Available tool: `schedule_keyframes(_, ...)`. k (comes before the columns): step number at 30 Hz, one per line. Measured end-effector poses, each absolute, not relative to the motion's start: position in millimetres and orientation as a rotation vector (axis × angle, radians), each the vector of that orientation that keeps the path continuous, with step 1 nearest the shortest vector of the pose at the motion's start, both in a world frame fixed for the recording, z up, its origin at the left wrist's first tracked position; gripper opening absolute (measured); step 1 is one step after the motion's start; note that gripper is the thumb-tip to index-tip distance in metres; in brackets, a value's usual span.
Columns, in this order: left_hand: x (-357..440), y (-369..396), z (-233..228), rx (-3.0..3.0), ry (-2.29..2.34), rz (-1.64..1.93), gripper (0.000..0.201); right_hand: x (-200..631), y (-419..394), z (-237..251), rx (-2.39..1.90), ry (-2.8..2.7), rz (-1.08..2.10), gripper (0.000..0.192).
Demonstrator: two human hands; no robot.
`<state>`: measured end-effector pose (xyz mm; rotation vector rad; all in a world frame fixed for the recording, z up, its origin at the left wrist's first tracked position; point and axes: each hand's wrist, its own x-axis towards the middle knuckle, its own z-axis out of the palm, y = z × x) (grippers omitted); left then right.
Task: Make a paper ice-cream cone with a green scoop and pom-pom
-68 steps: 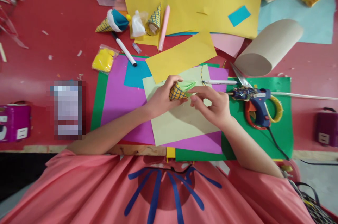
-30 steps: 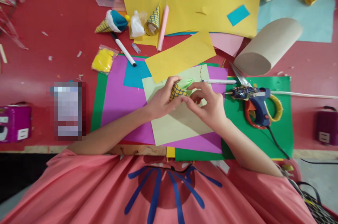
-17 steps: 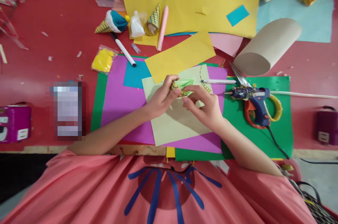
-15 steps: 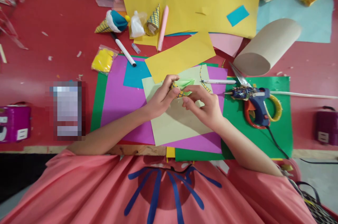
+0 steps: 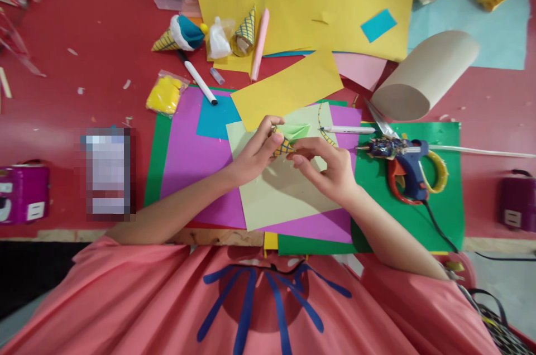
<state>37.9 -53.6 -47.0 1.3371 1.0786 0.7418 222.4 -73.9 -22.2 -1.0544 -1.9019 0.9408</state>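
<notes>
Paper cone (image 5: pixel 283 147), small, yellow with a dark blue grid, sits pinched between both my hands above the pale green sheet (image 5: pixel 285 193). My left hand (image 5: pixel 251 155) grips it from the left, thumb and fingers closed narrow around its body. My right hand (image 5: pixel 330 169) meets it from the right, fingertips (image 5: pixel 293 158) touching the cone's lower edge. Folded light green paper (image 5: pixel 295 130) pokes out of the cone's open end, pointing away from me. Most of the cone is hidden by my fingers. Blue glue gun (image 5: pixel 404 161) lies to the right on the green sheet (image 5: pixel 444 204); white pen (image 5: pixel 347 129) lies just beyond my right hand.
</notes>
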Motion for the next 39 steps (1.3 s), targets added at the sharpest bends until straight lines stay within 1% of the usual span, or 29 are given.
schedule_keyframes(5, 36, -54, -56, 1.438, 1.076, 0.803, 0.058, 221, -76, -26, -1.111, -1.868, 0.927, 0.016)
schedule_keyframes(10, 37, -55, -56, 1.372, 1.008, 0.802, 0.054, 227, -73, -24, -1.096, -1.809, 0.908, 0.015)
schedule_keyframes(15, 36, -54, -57, 1.380, 0.949, 0.852, 0.048, 235, -67, -21, -0.978, -1.906, 0.734, 0.005)
schedule_keyframes(18, 36, -54, -59, 1.408, 0.935, 0.878, 0.046, 235, -65, -21, -0.934, -1.974, 0.675, 0.008)
schedule_keyframes(29, 36, -53, -60, 1.480, 0.966, 0.889, 0.046, 235, -66, -21, -0.946, -1.994, 0.704, 0.009)
schedule_keyframes(39, 35, -51, -61, 1.735, 0.995, 0.929, 0.052, 233, -68, -19, -0.977, -1.985, 0.817, 0.015)
